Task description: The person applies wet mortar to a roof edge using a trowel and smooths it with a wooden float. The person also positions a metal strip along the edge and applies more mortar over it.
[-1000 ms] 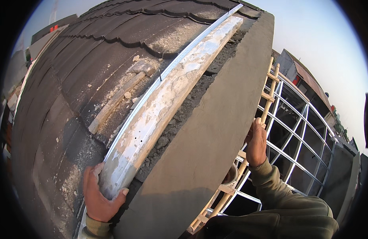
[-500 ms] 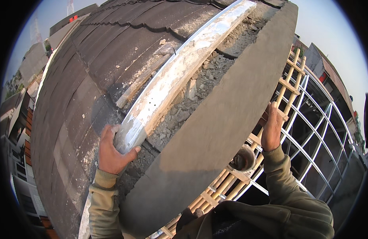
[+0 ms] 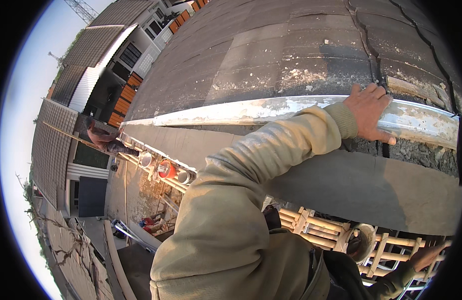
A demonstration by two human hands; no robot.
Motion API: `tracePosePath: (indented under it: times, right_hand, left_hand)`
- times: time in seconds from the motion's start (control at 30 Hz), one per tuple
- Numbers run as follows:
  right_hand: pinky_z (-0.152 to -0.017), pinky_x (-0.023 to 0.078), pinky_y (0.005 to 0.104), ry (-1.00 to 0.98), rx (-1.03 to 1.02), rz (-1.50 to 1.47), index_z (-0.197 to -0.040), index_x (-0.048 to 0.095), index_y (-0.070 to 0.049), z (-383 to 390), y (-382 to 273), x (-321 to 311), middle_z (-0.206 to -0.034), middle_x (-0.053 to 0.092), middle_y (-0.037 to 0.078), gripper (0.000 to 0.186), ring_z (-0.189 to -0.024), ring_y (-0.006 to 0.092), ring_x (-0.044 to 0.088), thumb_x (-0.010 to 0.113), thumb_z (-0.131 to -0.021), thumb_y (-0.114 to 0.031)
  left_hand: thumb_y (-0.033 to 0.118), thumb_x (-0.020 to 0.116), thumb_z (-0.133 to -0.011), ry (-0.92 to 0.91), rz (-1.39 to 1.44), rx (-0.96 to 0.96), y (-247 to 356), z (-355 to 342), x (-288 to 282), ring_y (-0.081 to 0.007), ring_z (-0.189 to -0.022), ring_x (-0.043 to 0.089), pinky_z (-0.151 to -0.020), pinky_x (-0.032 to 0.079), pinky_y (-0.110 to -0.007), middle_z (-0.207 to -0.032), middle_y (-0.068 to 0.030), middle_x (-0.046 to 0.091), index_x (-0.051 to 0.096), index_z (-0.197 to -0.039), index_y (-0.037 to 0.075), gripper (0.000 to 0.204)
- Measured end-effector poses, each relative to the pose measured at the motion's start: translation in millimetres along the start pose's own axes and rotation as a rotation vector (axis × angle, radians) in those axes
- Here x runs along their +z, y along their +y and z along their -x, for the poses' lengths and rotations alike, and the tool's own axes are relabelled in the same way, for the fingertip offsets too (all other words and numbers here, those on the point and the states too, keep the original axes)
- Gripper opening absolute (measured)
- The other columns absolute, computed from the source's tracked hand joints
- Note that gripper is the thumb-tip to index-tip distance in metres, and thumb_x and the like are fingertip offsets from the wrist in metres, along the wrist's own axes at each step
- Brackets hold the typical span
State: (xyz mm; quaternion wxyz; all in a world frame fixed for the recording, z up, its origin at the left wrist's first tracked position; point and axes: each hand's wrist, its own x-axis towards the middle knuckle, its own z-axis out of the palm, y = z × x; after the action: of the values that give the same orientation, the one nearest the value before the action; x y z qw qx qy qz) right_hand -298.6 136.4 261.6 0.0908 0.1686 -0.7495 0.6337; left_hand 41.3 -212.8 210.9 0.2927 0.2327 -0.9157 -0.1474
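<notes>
My left hand [image 3: 368, 112] straddles a long silvery metal strip [image 3: 416, 120] crusted with mortar. Its fingers bend over the far edge while the thumb presses the near side. A groove of rough, crumbly mortar [image 3: 436, 159] lies just below the strip. Beside that runs a broad band of smooth grey plaster [image 3: 341, 187], partly covered by my left sleeve. At the lower right, my right hand [image 3: 427, 256] stretches its fingers out by the bamboo scaffold [image 3: 323, 227], with nothing visible in them. A mortar-stained bucket [image 3: 362, 242] sits in the scaffold near it.
Dark roof tiles [image 3: 261, 55] slope beyond the strip, with mortar crumbs and a wooden batten [image 3: 413, 87] on them. Farther left, another person [image 3: 103, 137] stands by the wall's end. An orange bucket [image 3: 166, 169] and other pails rest on the scaffold above a paved yard [image 3: 141, 192].
My view has swung left, bringing the houses, yard and other person into sight. My left hand stays on the metal strip; my right hand now shows at the lower right, lower than the plaster edge.
</notes>
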Motion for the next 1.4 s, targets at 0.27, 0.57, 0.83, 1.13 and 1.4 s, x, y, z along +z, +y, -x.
tracePosePath:
  times: [0.27, 0.57, 0.83, 1.13, 1.4]
  right_hand:
    - [-0.121, 0.043, 0.0449, 0.088, 0.002, 0.345, -0.152, 0.057, 0.001, -19, 1, 7, -0.15, 0.062, 0.023, 0.076, -0.14, 0.0378, 0.059, 0.029, -0.113, -0.059]
    - [-0.119, 0.044, 0.0476, -0.01, -0.208, 0.33, -0.158, 0.048, 0.001, -79, 51, -8, -0.154, 0.057, 0.026, 0.073, -0.138, 0.0401, 0.059, 0.032, -0.115, -0.056]
    - [-0.118, 0.049, 0.0477, -0.032, -0.014, 0.066, -0.154, 0.048, 0.009, -1, -13, 0, -0.156, 0.055, 0.024, 0.082, -0.143, 0.0382, 0.056, 0.037, -0.112, -0.06]
    - [-0.122, 0.043, 0.0509, -0.214, -0.067, -0.239, -0.162, 0.029, 0.014, 0, -3, 29, -0.168, 0.032, 0.033, 0.085, -0.155, 0.0409, 0.039, 0.039, -0.114, -0.056]
    - [-0.12, 0.045, 0.0516, -0.188, -0.039, -0.257, -0.16, 0.038, 0.009, 2, 5, 10, -0.16, 0.044, 0.03, 0.082, -0.152, 0.0435, 0.042, 0.045, -0.112, -0.058]
  left_hand:
    - [0.061, 0.054, -0.104, 0.432, -0.109, -0.099, 69, 50, -2, -0.0395, -0.137, 0.047, -0.116, 0.032, -0.067, -0.129, -0.0231, 0.055, 0.054, -0.144, -0.008, 0.079]
    - [0.05, 0.058, -0.105, 0.385, 0.012, -0.343, 86, 116, -10, -0.0343, -0.108, 0.056, -0.097, 0.043, -0.05, -0.115, -0.0205, 0.062, 0.064, -0.121, -0.005, 0.058]
    - [0.051, 0.052, -0.109, 0.121, 0.171, -0.395, 86, 119, 4, -0.0378, -0.111, 0.062, -0.097, 0.045, -0.055, -0.111, -0.0206, 0.068, 0.067, -0.117, -0.004, 0.057]
    - [0.047, 0.053, -0.111, -0.03, 0.26, -0.359, 78, 98, -28, -0.0468, -0.113, 0.064, -0.098, 0.05, -0.053, -0.116, -0.0286, 0.068, 0.065, -0.125, -0.005, 0.055]
    - [0.045, 0.053, -0.112, 0.061, 0.181, -0.312, 83, 107, -29, -0.045, -0.117, 0.064, -0.104, 0.049, -0.051, -0.122, -0.0278, 0.069, 0.064, -0.131, -0.005, 0.055]
